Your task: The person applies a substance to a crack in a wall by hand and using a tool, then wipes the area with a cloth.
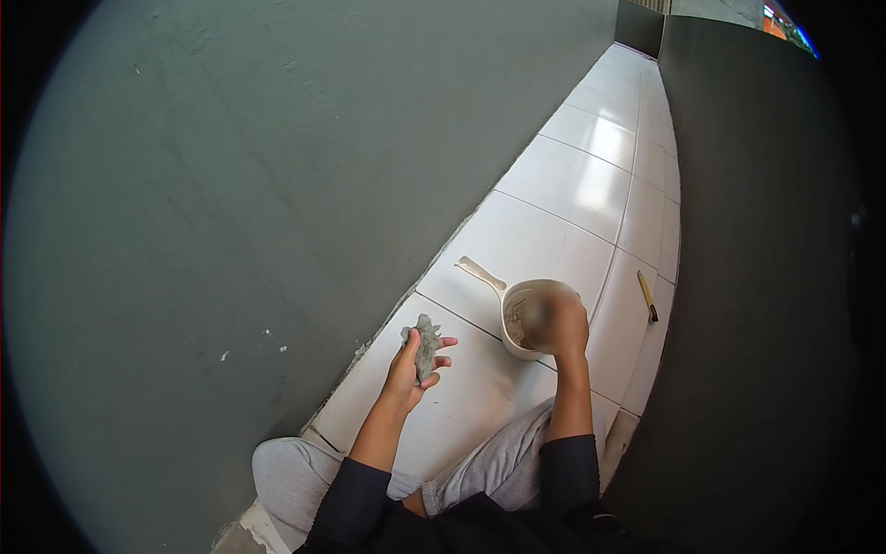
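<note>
head view, looking down from above: someone sits cross-legged in grey trousers (484, 466) on white tiles (461, 420), close beside a grey wall (231, 185). from where i stand, the left hand (401, 377) is half open, palm turned inward, its thumb pressing a ragged grey lump (425, 351) against the palm while the fingers spread loosely to the right; whether it is rag or paste, i cannot tell. the lump's long axis runs roughly in line with the forearm, pointing away from the body

to the right of that hand and a little farther out, with bare tile between, a white dipper (520, 351) sits on the floor, with brownish-grey stuff inside. its long handle (480, 272) points away and to the left, on the left hand's side. the right hand (570, 328) is the nearer one, right at the dipper's right side; a blurred patch hides its fingers, so i cannot tell how far open they are or what they hold. farther right, well apart, lies a thin yellow-handled tool (647, 295)
</note>
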Action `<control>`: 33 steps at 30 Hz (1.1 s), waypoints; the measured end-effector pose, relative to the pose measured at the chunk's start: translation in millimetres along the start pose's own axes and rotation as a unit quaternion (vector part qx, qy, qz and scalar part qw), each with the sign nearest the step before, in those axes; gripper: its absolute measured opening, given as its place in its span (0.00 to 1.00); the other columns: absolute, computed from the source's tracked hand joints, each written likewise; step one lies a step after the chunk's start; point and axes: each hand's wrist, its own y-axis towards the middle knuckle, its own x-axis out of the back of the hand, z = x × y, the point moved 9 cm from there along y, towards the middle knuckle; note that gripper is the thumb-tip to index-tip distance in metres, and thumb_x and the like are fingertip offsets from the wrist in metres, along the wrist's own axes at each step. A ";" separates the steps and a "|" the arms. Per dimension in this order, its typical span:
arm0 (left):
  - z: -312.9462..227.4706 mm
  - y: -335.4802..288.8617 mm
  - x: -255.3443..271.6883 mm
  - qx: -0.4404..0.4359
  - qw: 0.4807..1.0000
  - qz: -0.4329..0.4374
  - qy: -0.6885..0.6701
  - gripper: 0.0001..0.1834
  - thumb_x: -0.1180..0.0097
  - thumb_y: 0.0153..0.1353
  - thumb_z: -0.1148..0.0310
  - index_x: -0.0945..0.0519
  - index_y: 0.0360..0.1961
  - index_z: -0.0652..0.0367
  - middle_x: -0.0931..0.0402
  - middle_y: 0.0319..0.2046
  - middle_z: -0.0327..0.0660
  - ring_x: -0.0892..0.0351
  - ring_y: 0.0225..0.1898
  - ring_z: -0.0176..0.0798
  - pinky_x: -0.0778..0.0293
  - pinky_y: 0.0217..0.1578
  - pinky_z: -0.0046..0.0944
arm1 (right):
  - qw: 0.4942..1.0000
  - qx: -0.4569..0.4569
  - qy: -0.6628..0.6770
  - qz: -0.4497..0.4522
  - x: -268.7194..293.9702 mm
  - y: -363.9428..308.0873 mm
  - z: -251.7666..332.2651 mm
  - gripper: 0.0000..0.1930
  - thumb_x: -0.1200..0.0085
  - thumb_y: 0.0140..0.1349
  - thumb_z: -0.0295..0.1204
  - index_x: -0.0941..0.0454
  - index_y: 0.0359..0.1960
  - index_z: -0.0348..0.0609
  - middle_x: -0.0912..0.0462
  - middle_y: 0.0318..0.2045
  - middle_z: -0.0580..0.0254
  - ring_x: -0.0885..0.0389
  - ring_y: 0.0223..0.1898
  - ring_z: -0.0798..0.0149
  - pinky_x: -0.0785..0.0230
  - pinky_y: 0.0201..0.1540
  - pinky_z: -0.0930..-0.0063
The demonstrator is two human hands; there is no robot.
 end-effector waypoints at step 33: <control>-50.1 -125.0 197.1 -0.237 0.936 -0.183 0.186 0.19 0.51 0.62 0.68 0.30 0.53 0.61 0.36 0.52 0.44 0.37 0.55 0.37 0.42 0.56 0.34 | 0.968 0.160 -0.042 -0.189 17.3 -40.3 19.6 0.18 0.36 0.41 0.26 0.23 0.38 0.45 0.28 0.35 0.53 0.25 0.37 0.51 0.31 0.41 0.63</control>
